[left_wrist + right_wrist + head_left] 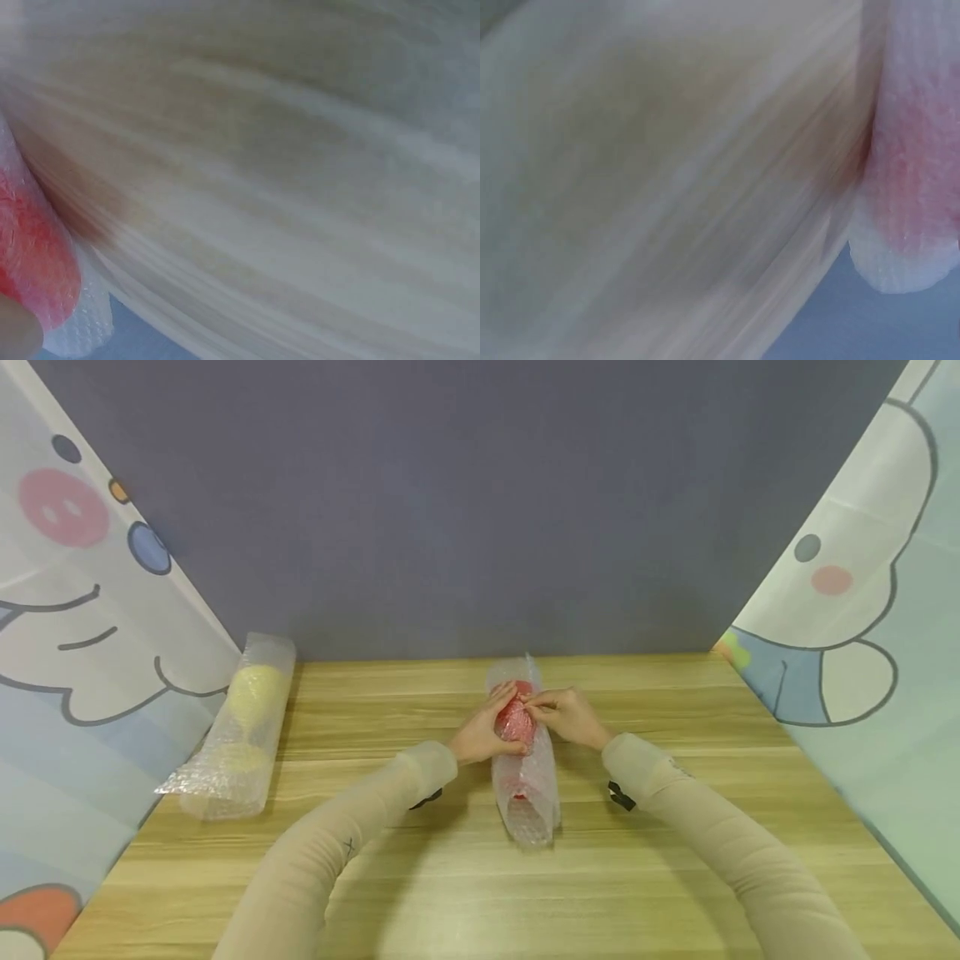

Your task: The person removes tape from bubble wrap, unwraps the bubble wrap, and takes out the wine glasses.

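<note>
A red object (516,723) lies inside a roll of clear bubble wrap (528,777) on the wooden table; its kind is hidden by the wrap. My left hand (483,727) rests on the roll from the left, with fingers and thumb spread across the red part. From the right, my right hand (568,717) pinches at the wrap's surface near the left fingertips. What exactly lies between its fingertips is too small to tell. In the left wrist view the red part (37,251) shows at the left edge beside a fingertip. The right wrist view shows the wrapped roll (911,165) at its right edge.
Another bubble-wrap bundle (251,718) with a yellow object inside lies at the table's left edge. A dark grey panel (480,510) stands behind the wooden table (480,893). Cartoon-printed sheets (840,635) flank both sides.
</note>
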`<action>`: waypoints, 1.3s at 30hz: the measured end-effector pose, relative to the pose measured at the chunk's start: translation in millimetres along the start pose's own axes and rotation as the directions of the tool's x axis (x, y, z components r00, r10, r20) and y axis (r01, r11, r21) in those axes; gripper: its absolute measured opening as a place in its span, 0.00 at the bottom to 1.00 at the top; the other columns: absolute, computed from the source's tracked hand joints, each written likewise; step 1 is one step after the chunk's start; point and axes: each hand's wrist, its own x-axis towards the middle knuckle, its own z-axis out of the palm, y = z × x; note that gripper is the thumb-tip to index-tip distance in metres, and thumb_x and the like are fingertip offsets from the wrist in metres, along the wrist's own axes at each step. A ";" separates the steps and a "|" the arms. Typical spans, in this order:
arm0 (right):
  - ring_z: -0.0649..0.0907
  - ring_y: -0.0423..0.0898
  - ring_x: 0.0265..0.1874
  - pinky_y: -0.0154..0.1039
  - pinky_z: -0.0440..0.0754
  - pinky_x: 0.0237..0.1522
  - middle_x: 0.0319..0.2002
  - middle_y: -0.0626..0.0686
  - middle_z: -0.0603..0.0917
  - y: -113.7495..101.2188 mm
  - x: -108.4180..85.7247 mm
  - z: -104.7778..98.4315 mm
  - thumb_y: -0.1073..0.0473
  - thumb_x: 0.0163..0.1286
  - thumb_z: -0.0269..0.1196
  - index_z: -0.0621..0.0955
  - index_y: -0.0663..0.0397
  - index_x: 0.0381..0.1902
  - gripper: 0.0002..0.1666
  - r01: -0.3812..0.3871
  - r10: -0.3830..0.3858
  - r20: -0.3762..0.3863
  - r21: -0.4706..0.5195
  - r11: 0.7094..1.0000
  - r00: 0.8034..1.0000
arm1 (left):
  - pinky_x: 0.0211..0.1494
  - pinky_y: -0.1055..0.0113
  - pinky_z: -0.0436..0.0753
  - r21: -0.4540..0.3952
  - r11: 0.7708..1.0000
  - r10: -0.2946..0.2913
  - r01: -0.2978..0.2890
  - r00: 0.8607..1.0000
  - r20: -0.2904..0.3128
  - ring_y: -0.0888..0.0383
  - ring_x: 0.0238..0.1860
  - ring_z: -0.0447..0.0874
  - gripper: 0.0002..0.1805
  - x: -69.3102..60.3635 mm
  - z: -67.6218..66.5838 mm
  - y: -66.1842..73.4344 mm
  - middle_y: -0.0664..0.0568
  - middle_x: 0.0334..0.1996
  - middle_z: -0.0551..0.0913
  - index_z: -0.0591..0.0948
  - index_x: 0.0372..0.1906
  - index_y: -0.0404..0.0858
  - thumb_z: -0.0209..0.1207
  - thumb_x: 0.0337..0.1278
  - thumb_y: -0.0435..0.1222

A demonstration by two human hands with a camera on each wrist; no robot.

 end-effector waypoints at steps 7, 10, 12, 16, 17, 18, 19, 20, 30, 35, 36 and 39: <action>0.81 0.51 0.49 0.45 0.79 0.51 0.46 0.53 0.84 -2.2 5.7 -3.9 0.62 0.60 0.64 0.84 0.57 0.42 0.12 -0.132 0.131 0.062 0.016 0.991 0.989 | 0.74 0.55 0.48 -0.002 1.000 -0.011 0.011 1.000 -0.005 0.58 0.73 0.36 0.59 5.2 -6.1 2.7 0.54 0.73 0.45 0.47 0.72 0.41 0.71 0.37 0.47; 0.80 0.52 0.52 0.51 0.72 0.59 0.47 0.51 0.83 -5.8 8.0 -4.1 0.60 0.59 0.65 0.84 0.54 0.43 0.13 -0.191 0.191 0.089 -0.001 0.981 0.978 | 0.74 0.55 0.48 0.015 1.000 -0.019 0.019 1.000 -0.012 0.58 0.73 0.37 0.59 5.5 -5.7 2.5 0.54 0.73 0.45 0.47 0.72 0.42 0.71 0.37 0.47; 0.78 0.53 0.54 0.53 0.68 0.62 0.50 0.52 0.82 -8.7 8.8 -2.9 0.58 0.59 0.65 0.83 0.54 0.46 0.16 -0.212 0.210 0.122 -0.001 0.977 0.970 | 0.74 0.55 0.48 0.026 0.999 -0.028 0.029 1.000 -0.009 0.57 0.73 0.37 0.59 4.1 -4.3 2.2 0.53 0.73 0.44 0.47 0.72 0.43 0.71 0.37 0.47; 0.74 0.54 0.58 0.54 0.65 0.63 0.53 0.53 0.80 -11.4 7.0 1.8 0.56 0.59 0.64 0.81 0.55 0.49 0.19 -0.212 0.208 0.166 0.005 0.977 0.964 | 0.73 0.55 0.48 0.012 0.999 -0.048 0.048 0.999 0.008 0.57 0.73 0.37 0.59 -0.1 -0.5 1.2 0.52 0.73 0.43 0.46 0.72 0.42 0.71 0.37 0.46; 0.74 0.55 0.58 0.58 0.61 0.65 0.52 0.53 0.80 -10.6 5.7 3.1 0.56 0.59 0.65 0.81 0.55 0.49 0.20 -0.204 0.201 0.164 0.003 0.979 0.966 | 0.73 0.54 0.48 0.004 0.999 -0.051 0.051 0.999 0.014 0.56 0.73 0.36 0.60 -0.9 0.6 0.5 0.51 0.74 0.42 0.45 0.73 0.42 0.71 0.37 0.46; 0.75 0.54 0.58 0.59 0.61 0.65 0.52 0.53 0.80 -9.6 4.5 4.2 0.56 0.58 0.65 0.81 0.55 0.49 0.20 -0.201 0.198 0.158 0.006 0.980 0.967 | 0.73 0.54 0.48 -0.003 0.999 -0.053 0.053 0.998 0.019 0.56 0.73 0.36 0.61 -1.3 1.6 -0.2 0.50 0.74 0.41 0.44 0.73 0.41 0.71 0.37 0.46; 0.75 0.54 0.57 0.61 0.57 0.65 0.52 0.53 0.81 -8.2 3.2 4.9 0.56 0.58 0.66 0.82 0.55 0.48 0.20 -0.202 0.198 0.151 0.008 0.979 0.968 | 0.73 0.54 0.47 -0.016 0.998 -0.055 0.055 0.998 0.024 0.55 0.73 0.35 0.61 -1.5 2.6 -1.1 0.49 0.74 0.40 0.42 0.73 0.41 0.71 0.37 0.46; 0.75 0.54 0.57 0.61 0.57 0.65 0.51 0.52 0.81 -6.5 2.1 5.5 0.56 0.57 0.66 0.82 0.55 0.48 0.20 -0.203 0.199 0.144 0.013 0.979 0.969 | 0.73 0.53 0.47 -0.026 0.998 -0.055 0.056 0.998 0.028 0.54 0.73 0.35 0.62 -1.6 3.2 -1.8 0.48 0.74 0.39 0.41 0.73 0.41 0.71 0.37 0.46; 0.77 0.53 0.55 0.51 0.68 0.62 0.50 0.53 0.81 3.8 6.0 3.6 0.61 0.58 0.65 0.84 0.56 0.43 0.14 -0.165 0.147 0.129 0.150 0.975 0.981 | 0.74 0.56 0.46 -0.030 0.999 -0.042 0.043 0.999 0.029 0.58 0.73 0.32 0.62 1.4 -3.7 -1.9 0.51 0.74 0.36 0.40 0.73 0.41 0.71 0.37 0.47; 0.79 0.53 0.52 0.50 0.71 0.60 0.49 0.54 0.82 4.5 4.6 7.2 0.61 0.61 0.62 0.83 0.57 0.43 0.13 0.025 -0.024 0.101 -0.011 1.000 0.995 | 0.74 0.55 0.47 -0.030 0.998 -0.061 0.062 0.998 0.033 0.58 0.73 0.33 0.63 -0.9 -4.5 -2.7 0.52 0.74 0.35 0.39 0.73 0.42 0.71 0.38 0.48; 0.80 0.53 0.51 0.48 0.74 0.58 0.48 0.55 0.82 5.4 3.9 8.1 0.62 0.61 0.62 0.83 0.58 0.43 0.13 0.072 -0.069 0.090 -0.037 0.997 0.994 | 0.74 0.55 0.47 -0.031 0.998 -0.061 0.062 0.998 0.035 0.58 0.73 0.33 0.63 -1.1 -4.0 -2.6 0.52 0.74 0.36 0.39 0.72 0.42 0.71 0.38 0.48; 0.82 0.54 0.46 0.47 0.78 0.52 0.44 0.57 0.84 7.3 0.2 8.7 0.65 0.58 0.63 0.84 0.62 0.41 0.12 0.201 -0.198 0.033 -0.118 0.973 0.980 | 0.74 0.56 0.47 -0.030 0.998 -0.048 0.049 0.998 0.047 0.58 0.73 0.33 0.63 0.1 -1.5 -2.0 0.52 0.74 0.36 0.40 0.72 0.41 0.70 0.38 0.49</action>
